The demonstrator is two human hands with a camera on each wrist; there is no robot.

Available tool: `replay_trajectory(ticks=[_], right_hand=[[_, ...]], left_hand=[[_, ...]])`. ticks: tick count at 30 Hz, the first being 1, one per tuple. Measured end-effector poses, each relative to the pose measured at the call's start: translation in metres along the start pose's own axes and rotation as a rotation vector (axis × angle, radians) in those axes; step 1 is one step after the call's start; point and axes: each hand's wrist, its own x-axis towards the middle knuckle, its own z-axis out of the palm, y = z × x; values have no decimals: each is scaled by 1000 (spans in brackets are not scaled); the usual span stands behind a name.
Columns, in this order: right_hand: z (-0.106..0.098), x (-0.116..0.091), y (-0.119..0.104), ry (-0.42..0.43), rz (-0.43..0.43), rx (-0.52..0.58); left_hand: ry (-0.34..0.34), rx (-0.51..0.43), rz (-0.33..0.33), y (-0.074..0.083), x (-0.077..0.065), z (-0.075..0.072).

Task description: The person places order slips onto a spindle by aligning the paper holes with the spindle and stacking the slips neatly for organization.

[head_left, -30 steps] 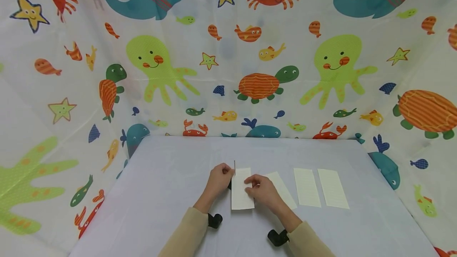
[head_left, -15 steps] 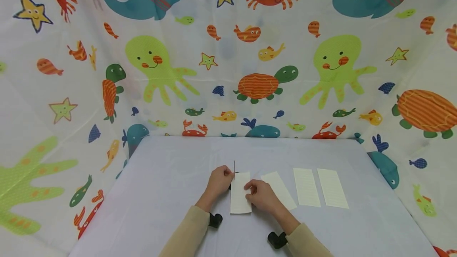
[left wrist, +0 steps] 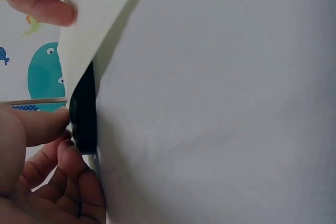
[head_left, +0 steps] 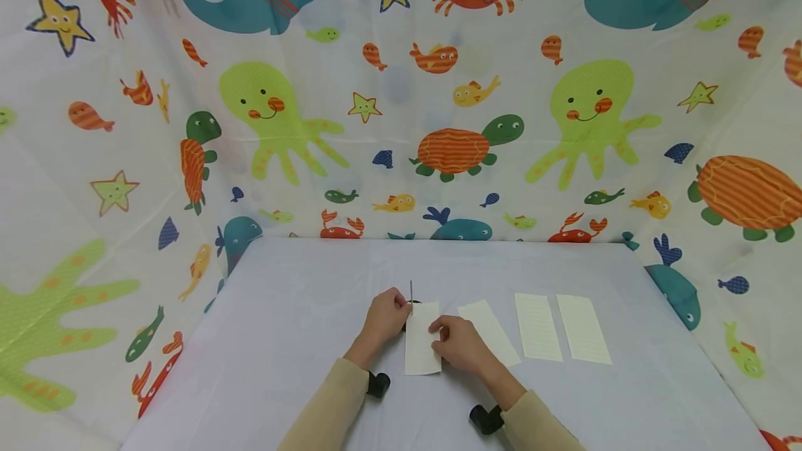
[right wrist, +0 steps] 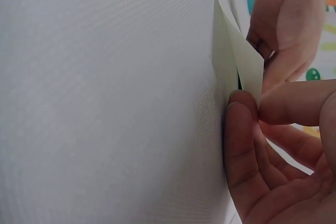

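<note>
A pale cream sheet of paper [head_left: 422, 339] with faint ruled lines lies in front of me, its left part over a flat black object [left wrist: 85, 124]. My left hand [head_left: 386, 312] pinches at the black object's end, by the paper's left edge; it is mostly hidden under the sheet, so I cannot tell its kind. A thin brown stick [head_left: 411, 292] stands upright beside the left fingertips. On the sheet's right edge, the thumb and fingers of my right hand [head_left: 459, 341] pinch the paper. Seen from the right wrist, a raised paper flap [right wrist: 247, 61] rises at an angle above those fingertips.
Right of the hands, a slanted cream sheet [head_left: 491, 333] lies on the white table [head_left: 282, 339], followed by another sheet [head_left: 539, 328] and a third sheet [head_left: 584, 329]. A sea-animal curtain [head_left: 388, 214] encloses the table's back and sides.
The sheet in my hands has come slightly nearer and settled straighter, and my right hand has lowered a little with it. During the last half second, hardly anything moves.
</note>
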Motion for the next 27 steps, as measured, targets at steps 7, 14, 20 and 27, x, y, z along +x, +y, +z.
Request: replay_trajectory(ticks=[7, 14, 20, 27], right_hand=[[-1, 0, 1, -12, 9, 3], [-2, 0, 1, -23, 12, 2], [-2, -1, -1, -33, 21, 3], [-9, -6, -4, -75, 9, -30]], left_hand=[[-30, 64, 54, -1, -7, -5], [-118, 122, 143, -3, -12, -10], [-175, 181, 143, -3, -14, -12], [-210, 176, 113, -4, -12, -13]])
